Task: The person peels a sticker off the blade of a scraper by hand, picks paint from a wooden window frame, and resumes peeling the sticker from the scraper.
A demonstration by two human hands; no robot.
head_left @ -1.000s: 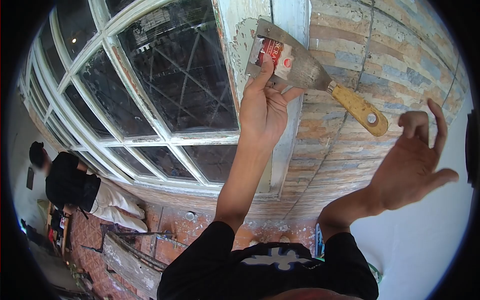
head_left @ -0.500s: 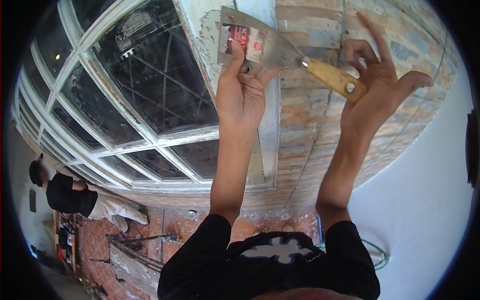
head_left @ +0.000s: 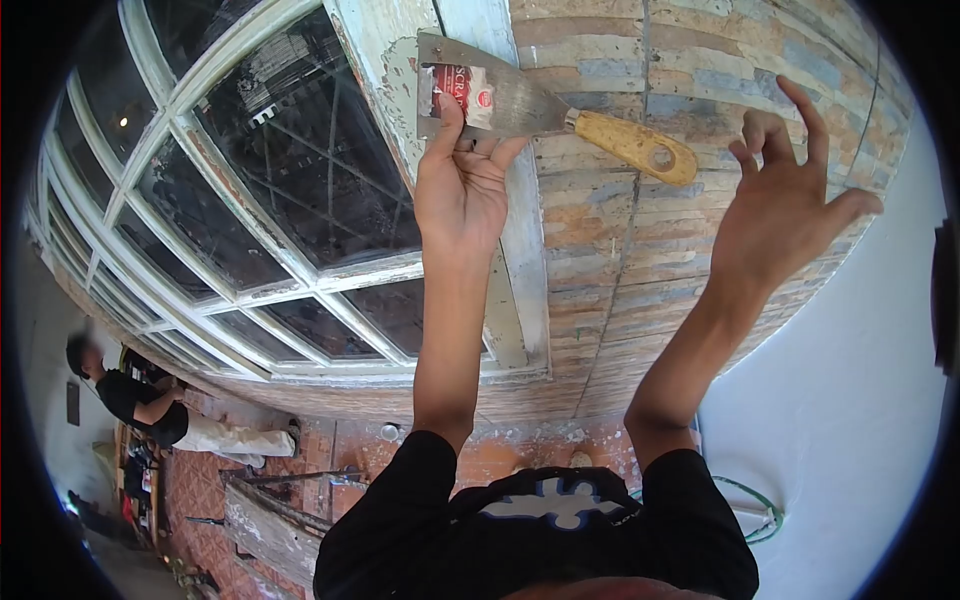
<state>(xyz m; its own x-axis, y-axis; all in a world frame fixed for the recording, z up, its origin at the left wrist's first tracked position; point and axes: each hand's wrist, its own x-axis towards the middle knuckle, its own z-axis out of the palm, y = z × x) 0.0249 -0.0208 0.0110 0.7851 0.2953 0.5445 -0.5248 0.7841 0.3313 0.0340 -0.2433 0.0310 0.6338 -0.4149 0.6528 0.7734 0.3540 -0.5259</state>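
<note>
A wide metal scraper [head_left: 530, 105] with a red label and a yellow wooden handle is pinched by its blade in my left hand [head_left: 462, 190]. The thumb lies over the label, and the other fingers are partly hidden behind the blade. The handle points right, towards my right hand [head_left: 770, 215], which is raised with its fingers apart and holds nothing. Behind the blade is a white window frame [head_left: 525, 260] with chipped, peeling paint.
Stone-patterned tiles [head_left: 590, 220] cover the wall right of the window. A person [head_left: 150, 405] in a black shirt stands at the lower left. Below are a worn wooden piece [head_left: 265, 530], a reddish floor [head_left: 500, 450] with pale flakes and a green hose [head_left: 775, 520].
My left hand and the scraper have shifted left in view. My right hand rose near the handle, then moved right, away from it. The person at the left has turned.
</note>
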